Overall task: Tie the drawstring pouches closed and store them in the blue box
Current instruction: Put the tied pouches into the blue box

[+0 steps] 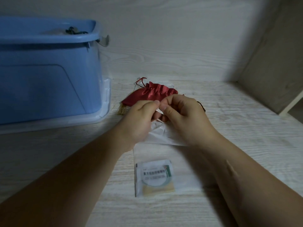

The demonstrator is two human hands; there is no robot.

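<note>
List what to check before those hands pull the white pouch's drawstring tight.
1. Grip on the string: left hand and right hand each pinch the white drawstring. Ok.
2. Contents clear of the mouth: the sachet lies low in the white pouch. Ok.
3. Knot started: the hands hide it. Cannot tell.
4. Blue box open on top. Ok.
5. Red pouch stored: it lies on the table, outside the box. Not ok.
</note>
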